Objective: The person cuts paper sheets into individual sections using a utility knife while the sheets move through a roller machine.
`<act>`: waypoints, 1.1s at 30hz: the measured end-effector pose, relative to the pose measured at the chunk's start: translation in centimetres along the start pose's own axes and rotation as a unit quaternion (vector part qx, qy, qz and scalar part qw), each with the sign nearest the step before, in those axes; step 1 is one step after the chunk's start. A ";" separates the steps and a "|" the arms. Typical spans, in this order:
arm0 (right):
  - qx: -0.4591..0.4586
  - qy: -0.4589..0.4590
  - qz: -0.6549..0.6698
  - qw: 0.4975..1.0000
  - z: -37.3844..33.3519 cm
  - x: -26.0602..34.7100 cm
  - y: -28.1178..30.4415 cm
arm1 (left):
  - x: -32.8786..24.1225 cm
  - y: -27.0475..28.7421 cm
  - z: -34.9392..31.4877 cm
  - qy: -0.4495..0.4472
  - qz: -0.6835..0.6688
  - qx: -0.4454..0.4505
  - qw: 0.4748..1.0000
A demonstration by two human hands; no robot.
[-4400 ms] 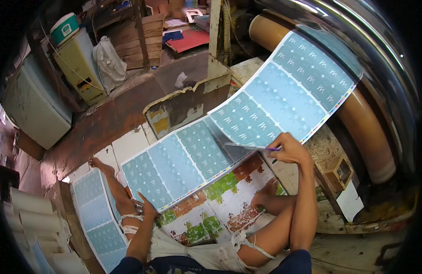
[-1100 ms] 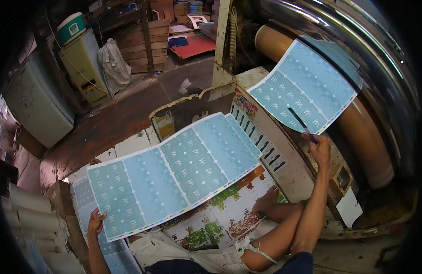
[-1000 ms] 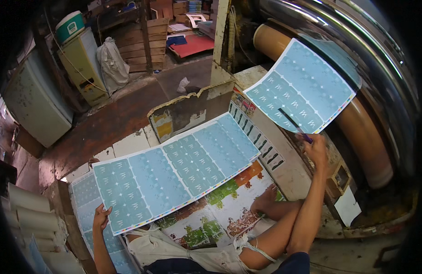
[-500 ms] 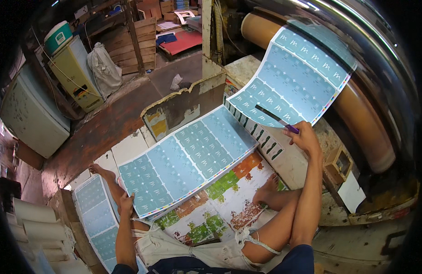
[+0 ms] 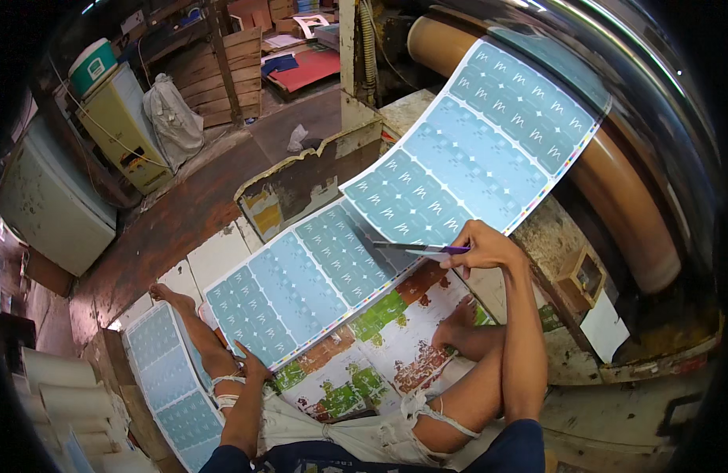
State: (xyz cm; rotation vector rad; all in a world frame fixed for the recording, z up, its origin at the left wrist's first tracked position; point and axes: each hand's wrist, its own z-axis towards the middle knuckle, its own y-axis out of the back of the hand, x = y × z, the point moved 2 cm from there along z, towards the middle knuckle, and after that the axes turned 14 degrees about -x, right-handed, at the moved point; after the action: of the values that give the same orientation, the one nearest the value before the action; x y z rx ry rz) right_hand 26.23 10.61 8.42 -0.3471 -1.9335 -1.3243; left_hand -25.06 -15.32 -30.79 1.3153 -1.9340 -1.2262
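My right hand is closed around the purple handle of a long, thin, dark-bladed tool, whose blade points left under the free edge of a printed sheet. This teal and light-blue sheet hangs in a curve from the machine's roller, and its near right corner meets my right hand. Below it lies a stack of matching sheets, partly covered by the hanging one. Beside the stack's near left edge, my left hand rests with its fingers apart, touching the paper's border.
The large metal cylinder and a brown roller curve along the right. More printed sheets lie at the lower left. Under the stack is a green, brown and white printed surface. A worn board stands behind the stack.
The hanging sheet has come further off the roller, its free edge now over the stack. My right hand and the tool moved left and nearer; my left hand slid right along the stack's edge.
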 end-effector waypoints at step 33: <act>-0.127 -0.092 0.141 0.977 1.5 -2.1 5.2 | -20.8 8.3 -23.5 -0.082 -0.627 0.398 0.665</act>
State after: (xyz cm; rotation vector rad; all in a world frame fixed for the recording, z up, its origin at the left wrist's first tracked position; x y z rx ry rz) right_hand 30.14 14.56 10.19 -0.8658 -1.7795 -1.3870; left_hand -1.87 -4.70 -10.67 3.4640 -1.5421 -0.8882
